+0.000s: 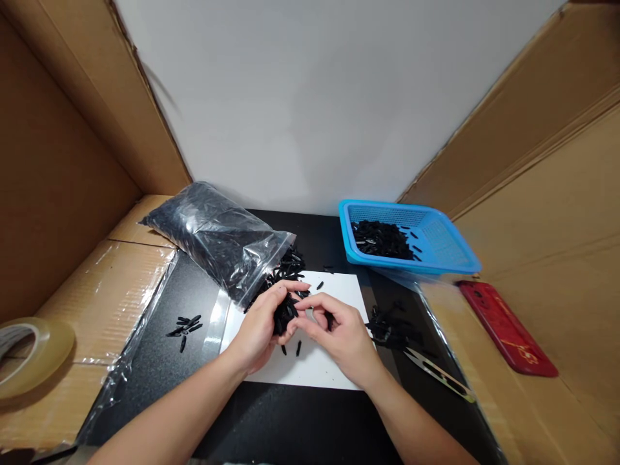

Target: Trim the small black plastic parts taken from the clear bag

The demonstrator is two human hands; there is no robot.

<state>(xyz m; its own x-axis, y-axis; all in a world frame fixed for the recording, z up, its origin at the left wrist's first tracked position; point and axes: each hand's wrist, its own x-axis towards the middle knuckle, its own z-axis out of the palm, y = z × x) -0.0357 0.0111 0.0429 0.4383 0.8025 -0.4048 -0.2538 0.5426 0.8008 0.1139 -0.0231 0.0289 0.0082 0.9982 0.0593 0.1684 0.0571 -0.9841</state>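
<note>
Cupped in my left hand (264,320) is a bunch of small black elongated pieces (285,314). My right hand (339,326) reaches into that bunch with thumb and forefinger pinched; its other fingers curl around a few more black pieces (330,320). Both hands are above a white sheet (310,371) on the black tabletop, where a few loose pieces lie. Just beyond my left hand, a pile of the same pieces (290,263) spills from the mouth of a clear zip bag (217,236) filled with them.
At the back right stands a blue basket (411,265) partly filled with black pieces. Metal snips (440,376) and scattered pieces (392,332) lie to the right, near a red phone (508,329). On the left are a small heap (185,328) and a tape roll (61,355). Cardboard walls flank the table.
</note>
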